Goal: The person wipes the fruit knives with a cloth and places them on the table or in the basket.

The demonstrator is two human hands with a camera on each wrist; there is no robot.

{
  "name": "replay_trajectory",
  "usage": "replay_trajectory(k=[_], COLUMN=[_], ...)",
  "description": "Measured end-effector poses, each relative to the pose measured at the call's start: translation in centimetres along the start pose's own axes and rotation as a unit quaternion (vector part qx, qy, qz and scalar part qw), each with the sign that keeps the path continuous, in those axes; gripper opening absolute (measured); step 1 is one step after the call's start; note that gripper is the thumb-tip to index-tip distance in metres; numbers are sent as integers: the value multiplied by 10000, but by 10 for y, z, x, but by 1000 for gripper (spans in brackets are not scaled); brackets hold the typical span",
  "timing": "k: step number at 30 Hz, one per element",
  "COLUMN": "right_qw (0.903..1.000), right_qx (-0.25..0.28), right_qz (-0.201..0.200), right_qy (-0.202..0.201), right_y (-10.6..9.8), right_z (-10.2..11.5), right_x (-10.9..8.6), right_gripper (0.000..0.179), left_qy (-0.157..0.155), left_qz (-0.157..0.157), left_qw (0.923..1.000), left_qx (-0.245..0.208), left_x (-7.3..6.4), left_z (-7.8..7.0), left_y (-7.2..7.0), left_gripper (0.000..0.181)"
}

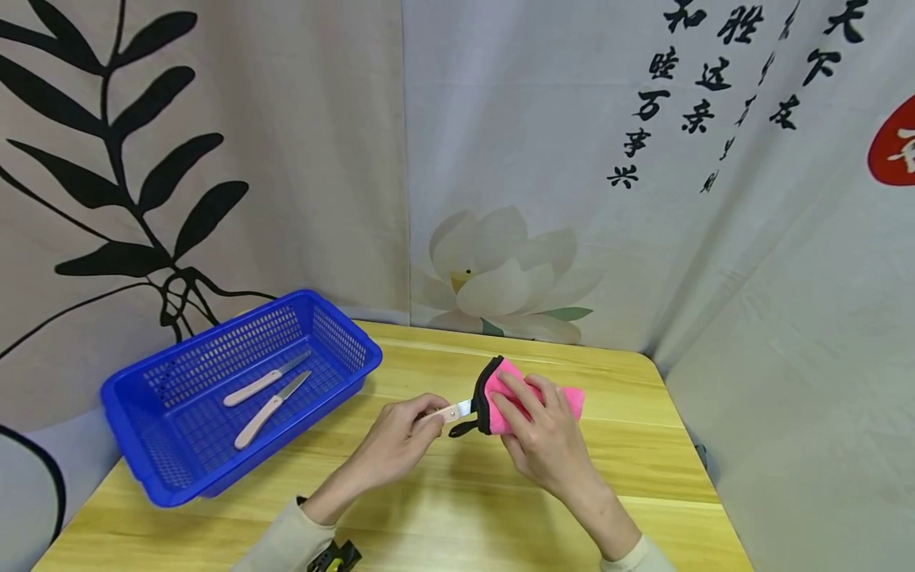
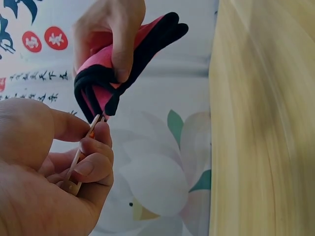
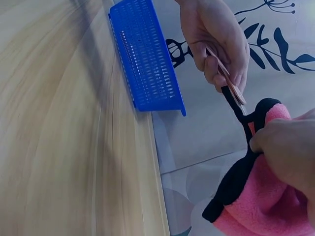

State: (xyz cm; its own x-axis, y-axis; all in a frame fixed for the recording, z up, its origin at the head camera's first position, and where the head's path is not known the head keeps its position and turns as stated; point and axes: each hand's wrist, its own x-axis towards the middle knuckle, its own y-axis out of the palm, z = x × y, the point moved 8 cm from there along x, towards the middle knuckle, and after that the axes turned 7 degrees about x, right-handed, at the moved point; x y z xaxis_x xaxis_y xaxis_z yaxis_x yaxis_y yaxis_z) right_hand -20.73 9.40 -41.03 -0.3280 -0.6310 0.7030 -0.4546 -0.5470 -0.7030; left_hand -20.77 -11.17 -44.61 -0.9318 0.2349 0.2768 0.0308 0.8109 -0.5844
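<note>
My left hand (image 1: pixel 403 437) grips the pale handle of a knife (image 1: pixel 449 413), pointing it to the right. A pink cloth (image 1: pixel 493 397) with black edging is folded round the knife's blade, so most of the blade is hidden. My right hand (image 1: pixel 546 433) holds the cloth from above, fingers spread over it and thumb beneath. In the left wrist view the cloth (image 2: pixel 101 59) hangs in folds just beyond the left fingertips. From the right wrist, the black hanging loop of the cloth (image 3: pixel 234 101) lies beside the knife handle (image 3: pixel 224 73).
A blue plastic basket (image 1: pixel 214 488) stands at the left of the wooden table (image 1: pixel 643 461). Inside it lie two knives, a farther one (image 1: pixel 253 388) and a nearer one (image 1: pixel 259 421), with pale handles. A printed curtain (image 1: pixel 322 159) hangs behind the table.
</note>
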Motion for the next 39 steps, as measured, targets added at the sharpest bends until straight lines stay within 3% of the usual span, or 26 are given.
replay_trajectory(k=[9,21,27,33,39], right_qw=[9994,9994,9982,9946,9885], right_qx=[65,49,210,501,895], right_qz=[144,-116,-318,-803,-1158], right_qy=[318,319,470,426,371], right_y=[-1,-8,-18,-26,-30], right_z=[-13,-23,-30,-29,-23], right_x=[-6,-15,-21,-24,-20], right_gripper=[51,48,45,48,49], left_qy=[-77,-178,-214,148,669], left_qz=[14,76,-96,-385,-768], left_qw=[9999,9998,9997,9985,9914], left_qx=[-107,-10,64,358,816], left_x=[-2,-5,-6,-6,-6], left_z=[3,12,17,15,7], left_y=[-1,-7,-17,-23,-26], left_gripper=[19,18,19,16,19])
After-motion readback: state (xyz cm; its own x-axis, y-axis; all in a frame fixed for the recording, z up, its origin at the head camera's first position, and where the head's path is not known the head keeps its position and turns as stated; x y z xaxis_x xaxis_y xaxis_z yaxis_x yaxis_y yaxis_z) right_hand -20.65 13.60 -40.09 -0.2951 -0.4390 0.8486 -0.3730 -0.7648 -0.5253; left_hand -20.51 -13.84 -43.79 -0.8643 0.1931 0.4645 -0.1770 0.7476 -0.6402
